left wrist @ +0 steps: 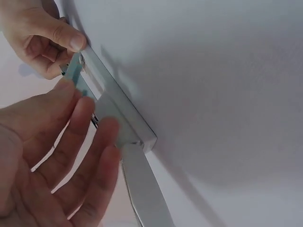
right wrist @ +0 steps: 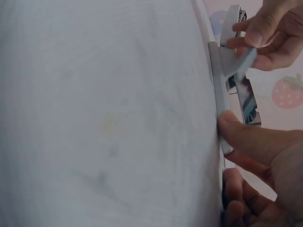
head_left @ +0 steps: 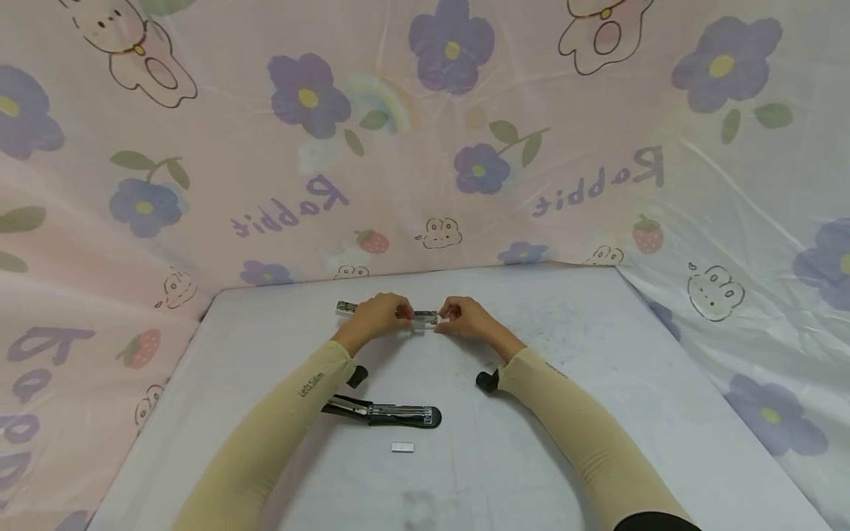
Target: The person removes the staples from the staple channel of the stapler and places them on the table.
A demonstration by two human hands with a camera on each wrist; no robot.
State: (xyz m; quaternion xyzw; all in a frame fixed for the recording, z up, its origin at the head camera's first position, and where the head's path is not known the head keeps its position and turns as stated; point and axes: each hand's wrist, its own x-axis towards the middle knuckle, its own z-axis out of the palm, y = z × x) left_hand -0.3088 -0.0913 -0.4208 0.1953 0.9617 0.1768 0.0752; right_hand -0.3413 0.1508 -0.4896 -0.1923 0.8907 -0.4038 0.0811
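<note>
At the far middle of the table, an opened white stapler (head_left: pixel 345 307) lies between the two hands. My left hand (head_left: pixel 378 317) pinches a small strip of staples (left wrist: pixel 73 70) between thumb and index finger; its other fingers are spread loosely. The strip is tilted over the stapler's open base (left wrist: pixel 135 120). My right hand (head_left: pixel 471 321) grips the right end of that base, with the thumb (right wrist: pixel 236 130) along its side. The metal magazine (right wrist: pixel 247 99) stands apart from the base. In the head view, the left hand hides part of the stapler.
Nearer the front lies an opened black stapler (head_left: pixel 405 415), partly behind the left sleeve. A strip of staples (head_left: pixel 402 447) rests on the white table (head_left: pixel 598 354) in front of it. Patterned cloth (head_left: pixel 398 162) hangs along the back and sides.
</note>
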